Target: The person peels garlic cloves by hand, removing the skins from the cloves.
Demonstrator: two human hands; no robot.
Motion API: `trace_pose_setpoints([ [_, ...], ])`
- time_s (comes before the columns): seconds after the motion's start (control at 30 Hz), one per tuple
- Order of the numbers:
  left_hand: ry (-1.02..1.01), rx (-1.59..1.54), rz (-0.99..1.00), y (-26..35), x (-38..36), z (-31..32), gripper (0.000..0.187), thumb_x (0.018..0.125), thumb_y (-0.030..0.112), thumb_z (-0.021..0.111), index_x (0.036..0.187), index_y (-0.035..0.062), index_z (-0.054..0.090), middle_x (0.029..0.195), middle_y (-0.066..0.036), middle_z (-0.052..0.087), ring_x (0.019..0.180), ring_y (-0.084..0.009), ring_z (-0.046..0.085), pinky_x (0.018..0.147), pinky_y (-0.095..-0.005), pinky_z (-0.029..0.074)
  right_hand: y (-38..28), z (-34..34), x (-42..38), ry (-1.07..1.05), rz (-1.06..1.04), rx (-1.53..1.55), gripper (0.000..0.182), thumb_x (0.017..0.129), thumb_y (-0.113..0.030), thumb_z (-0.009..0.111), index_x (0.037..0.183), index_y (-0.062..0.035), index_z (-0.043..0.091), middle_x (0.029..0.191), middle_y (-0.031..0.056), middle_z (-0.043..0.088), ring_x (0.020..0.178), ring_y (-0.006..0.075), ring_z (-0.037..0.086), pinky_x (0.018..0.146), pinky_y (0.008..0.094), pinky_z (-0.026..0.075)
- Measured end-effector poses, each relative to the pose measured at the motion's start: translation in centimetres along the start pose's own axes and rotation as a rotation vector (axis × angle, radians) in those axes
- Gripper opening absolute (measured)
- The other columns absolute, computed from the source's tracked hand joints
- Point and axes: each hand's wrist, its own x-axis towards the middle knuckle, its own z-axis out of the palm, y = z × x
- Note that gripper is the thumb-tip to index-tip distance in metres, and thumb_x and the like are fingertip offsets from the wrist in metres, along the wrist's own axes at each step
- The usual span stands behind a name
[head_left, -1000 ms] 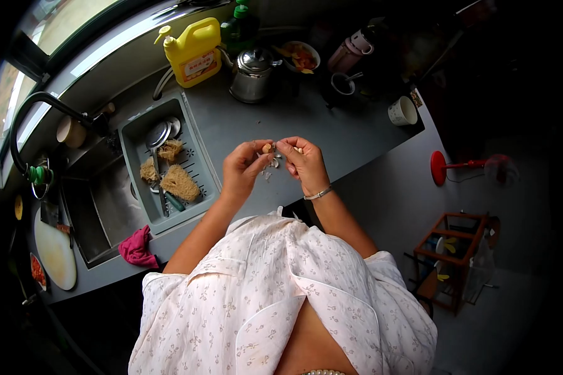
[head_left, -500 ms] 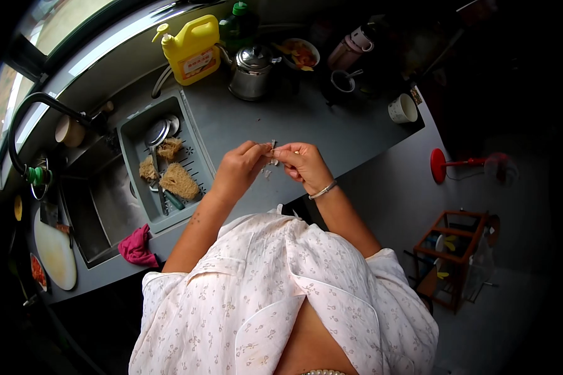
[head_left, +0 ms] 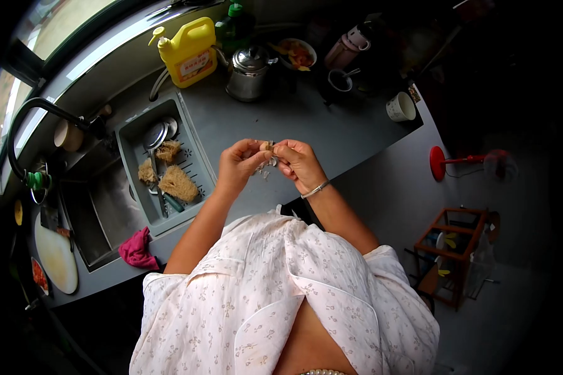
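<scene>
Between my fingertips, over the grey counter, is a small pale tan piece, too small to name for certain. My left hand pinches it from the left with thumb and fingers. From the right, my right hand touches its other side, fingers curled in and pressed together. Thin whitish flakes lie on the counter just below and between the hands; some are partly hidden by the fingers.
Left of my hands, a grey tray holds scrubbers and utensils beside the sink. A pink cloth lies at the front edge. Behind stand a yellow jug, a metal pot and a bowl; a white cup is right.
Both hands have turned slightly, and the left thumb now shows lower down. The tan piece between the fingertips has come into clearer view. The camera view has shifted a little.
</scene>
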Motion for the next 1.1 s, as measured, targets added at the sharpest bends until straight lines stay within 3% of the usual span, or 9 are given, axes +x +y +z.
trace_pose_setpoints([
  [0.03,0.0,0.001,0.002,-0.1,0.0,-0.3,0.017,0.084,0.007,0.069,0.1,0.0005,0.065,0.078,-0.001,0.062,0.057,-0.005,0.05,0.046,-0.0186,0.037,-0.1,0.1,0.0,-0.029,0.015,0.02,0.013,0.087,-0.013,0.061,0.084,-0.0011,0.058,0.06,-0.0021,0.051,0.044,0.0029,0.043,0.037,0.0163,0.028],
  [0.1,-0.081,-0.493,-0.118,0.0,0.1,-1.1,0.018,0.089,0.012,0.066,0.104,0.002,0.064,0.078,0.002,0.059,0.053,-0.0002,0.039,0.042,-0.0145,0.028,0.1,-0.1,0.1,-0.048,0.007,-0.002,0.013,0.087,-0.014,0.06,0.084,-0.0013,0.059,0.06,-0.0024,0.051,0.044,0.0029,0.043,0.037,0.0163,0.028],
  [0.37,-0.033,-0.489,-0.143,0.0,0.0,-1.0,0.024,0.091,0.014,0.062,0.112,0.0015,0.062,0.078,0.003,0.058,0.052,-0.0011,0.039,0.041,-0.0143,0.027,0.7,-1.0,0.2,0.05,-0.081,-0.203,0.018,0.088,-0.019,0.063,0.086,-0.0013,0.064,0.059,-0.0029,0.053,0.043,0.0029,0.042,0.039,0.0173,0.029],
  [0.43,-0.037,-0.357,-0.098,0.0,0.0,-1.1,0.026,0.092,0.013,0.061,0.115,0.0024,0.061,0.078,0.004,0.057,0.054,-0.0009,0.04,0.042,-0.0148,0.027,0.4,-1.4,0.6,0.215,-0.214,-0.599,0.021,0.086,-0.021,0.067,0.088,-0.0002,0.067,0.063,-0.0005,0.059,0.049,0.0043,0.049,0.045,0.0191,0.038],
  [0.53,-0.006,-0.114,-0.066,0.7,-0.4,-0.2,0.026,0.092,0.013,0.061,0.116,0.0025,0.062,0.082,0.004,0.059,0.054,-0.001,0.039,0.046,-0.0169,0.029,-0.3,-0.5,0.1,0.196,-0.337,-0.668,0.022,0.084,-0.022,0.069,0.088,-0.0002,0.069,0.068,0.0014,0.065,0.058,0.0057,0.056,0.053,0.0212,0.045],
  [0.63,-0.043,0.016,0.024,-0.2,-0.4,-0.2,0.024,0.092,0.009,0.061,0.115,0.0027,0.063,0.085,0.003,0.061,0.056,-0.0023,0.041,0.049,-0.0172,0.032,-1.0,0.8,-0.2,0.124,-0.313,-0.641,0.021,0.084,-0.019,0.07,0.088,0.0008,0.07,0.07,0.0021,0.067,0.064,0.0058,0.058,0.059,0.0216,0.047],
  [0.83,-0.044,0.38,0.297,0.9,-0.9,-0.4,0.023,0.088,0.002,0.062,0.111,-0.0004,0.064,0.092,-0.006,0.064,0.072,-0.01,0.056,0.063,-0.0218,0.045,-1.2,0.5,0.2,0.062,-0.254,-0.629,0.018,0.082,-0.016,0.07,0.085,0.0009,0.069,0.068,0.0012,0.066,0.06,0.0052,0.056,0.055,0.0209,0.045],
  [0.93,-0.068,0.365,0.331,0.4,-0.7,-0.5,0.025,0.088,0.001,0.061,0.113,0.0009,0.064,0.083,0.001,0.056,0.061,-0.0051,0.043,0.053,-0.0197,0.035,-1.3,0.5,0.3,0.051,-0.209,-0.627,0.015,0.081,-0.014,0.069,0.082,0.0008,0.068,0.067,0.0011,0.065,0.057,0.0048,0.055,0.052,0.0208,0.044],
  [1.1,-0.094,0.314,0.272,0.7,-1.0,-0.4,0.024,0.089,0.001,0.06,0.113,0.0007,0.064,0.082,0.002,0.055,0.061,-0.0047,0.042,0.053,-0.0192,0.034,-0.4,0.2,0.7,0.065,-0.311,-0.675,0.013,0.08,-0.013,0.067,0.078,0.0001,0.066,0.063,0.0005,0.061,0.051,0.0045,0.053,0.046,0.0202,0.041],
])
